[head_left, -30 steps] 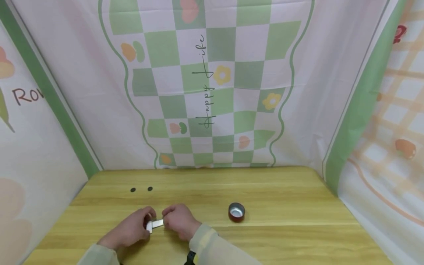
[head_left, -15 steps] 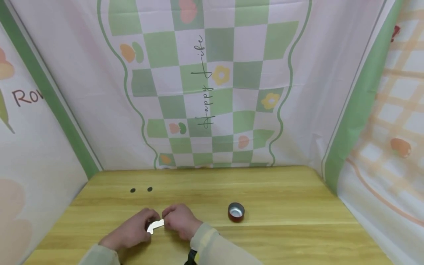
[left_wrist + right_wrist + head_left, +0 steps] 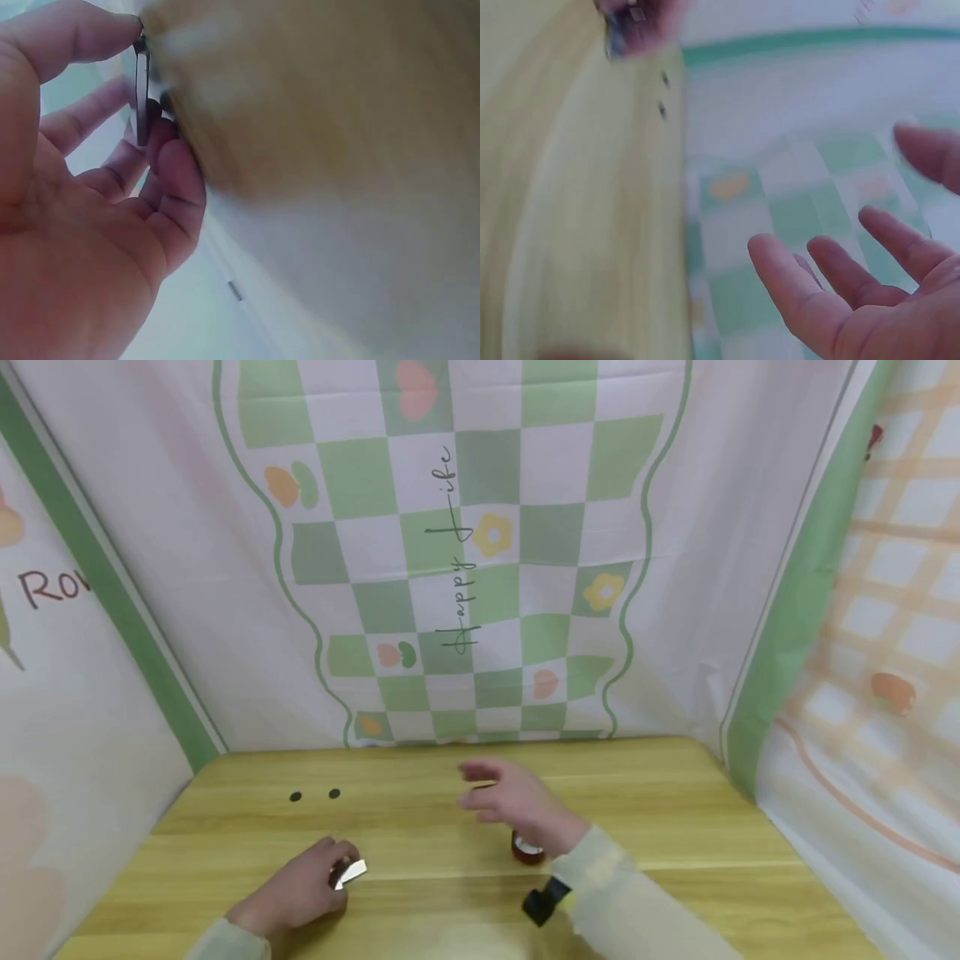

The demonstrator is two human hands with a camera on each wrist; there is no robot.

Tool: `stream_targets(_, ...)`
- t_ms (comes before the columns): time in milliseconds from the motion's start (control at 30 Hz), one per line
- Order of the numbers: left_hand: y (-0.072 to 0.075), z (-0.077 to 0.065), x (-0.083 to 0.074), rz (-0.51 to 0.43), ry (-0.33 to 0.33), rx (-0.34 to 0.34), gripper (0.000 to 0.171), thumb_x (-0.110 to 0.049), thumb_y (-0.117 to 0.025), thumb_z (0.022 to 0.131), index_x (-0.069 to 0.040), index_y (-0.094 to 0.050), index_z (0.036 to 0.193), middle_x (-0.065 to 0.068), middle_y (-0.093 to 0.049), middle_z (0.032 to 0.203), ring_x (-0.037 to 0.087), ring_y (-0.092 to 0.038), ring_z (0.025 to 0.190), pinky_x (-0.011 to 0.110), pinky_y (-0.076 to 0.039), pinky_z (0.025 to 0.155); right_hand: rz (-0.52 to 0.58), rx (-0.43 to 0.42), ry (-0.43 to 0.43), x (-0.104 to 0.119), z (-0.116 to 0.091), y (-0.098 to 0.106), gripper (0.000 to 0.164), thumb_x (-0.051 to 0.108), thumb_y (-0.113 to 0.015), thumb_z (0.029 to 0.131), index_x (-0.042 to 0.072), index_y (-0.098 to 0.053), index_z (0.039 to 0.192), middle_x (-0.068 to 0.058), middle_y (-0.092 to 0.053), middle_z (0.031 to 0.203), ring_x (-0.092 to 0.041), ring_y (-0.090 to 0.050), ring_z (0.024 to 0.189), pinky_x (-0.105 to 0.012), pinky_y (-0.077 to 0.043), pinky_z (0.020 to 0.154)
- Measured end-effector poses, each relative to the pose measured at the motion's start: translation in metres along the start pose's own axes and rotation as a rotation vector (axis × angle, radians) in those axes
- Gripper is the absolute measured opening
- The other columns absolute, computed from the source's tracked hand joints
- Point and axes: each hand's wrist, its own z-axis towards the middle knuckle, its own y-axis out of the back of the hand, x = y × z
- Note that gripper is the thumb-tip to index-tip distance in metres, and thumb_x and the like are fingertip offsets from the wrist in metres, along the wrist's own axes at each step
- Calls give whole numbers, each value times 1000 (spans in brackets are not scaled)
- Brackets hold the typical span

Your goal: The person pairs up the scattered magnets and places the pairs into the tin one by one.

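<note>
My left hand [image 3: 296, 889] stays low over the wooden table, pinching a small shiny silver metal piece [image 3: 349, 873] between thumb and fingers. Seen edge-on in the left wrist view, the metal piece [image 3: 142, 94] is a thin bar. Raised over the table, my right hand [image 3: 517, 802] has its fingers spread apart. A thin dark sliver shows among the fingers of the right hand [image 3: 885, 300]; I cannot tell whether it is held. Under the right wrist, a small round red-brown tin [image 3: 528, 849] with a silvery inside is partly covered.
Two small black discs [image 3: 334, 793] lie on the table [image 3: 420, 902] beyond the left hand. A black device [image 3: 546, 900] is worn at the right wrist. A printed curtain [image 3: 495, 610] hangs behind the table, with more cloth at both sides.
The right hand has let go of the silver piece and moved right and away from me, its fingers spreading. The left hand still grips the piece.
</note>
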Motion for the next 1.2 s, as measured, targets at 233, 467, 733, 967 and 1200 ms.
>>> stream_targets(233, 1, -2, -10, 167, -40, -31, 44, -5, -69, 72, -9, -63, 115, -1, -48, 86, 12, -45, 67, 35, -47, 61, 108, -121, -66, -29, -29, 76, 66, 21, -75, 90, 3, -45, 147, -24, -38, 149, -40, -50, 125, -51, -51, 91)
stream_targets(467, -1, -2, -21, 308, -2, -67, 31, -2, -72, 77, -12, -65, 106, 0, -48, 81, 15, -49, 62, 38, -49, 58, 92, 103, -193, -70, -42, 91, 80, 12, -76, 88, 11, -33, 156, -27, -15, 159, -48, -37, 134, -55, -51, 90)
stream_targets(733, 0, 0, -27, 336, 65, -65, 34, 0, -71, 78, -10, -66, 109, 7, -56, 87, 23, -58, 68, 47, -54, 66, 51, 121, -189, -86, -35, 76, 88, 3, -80, 79, 11, -35, 154, -32, -43, 139, -40, -55, 115, -49, -55, 83)
stream_targets(967, 8, 2, -29, 274, 106, -36, 41, 5, -70, 72, -7, -67, 110, 16, -62, 96, 28, -62, 76, 52, -56, 72, 18, 84, -213, -90, -31, 73, 79, 0, -80, 79, 6, -44, 148, -22, -50, 129, -31, -59, 100, -43, -57, 75)
stream_targets(1200, 16, 5, -22, 188, 131, -35, 50, 1, -73, 64, -4, -64, 113, 7, -58, 87, 21, -55, 71, 46, -54, 67, -21, 80, -167, -90, -31, 70, 68, -4, -78, 80, -1, -50, 141, -24, -50, 127, -31, -57, 101, -43, -57, 76)
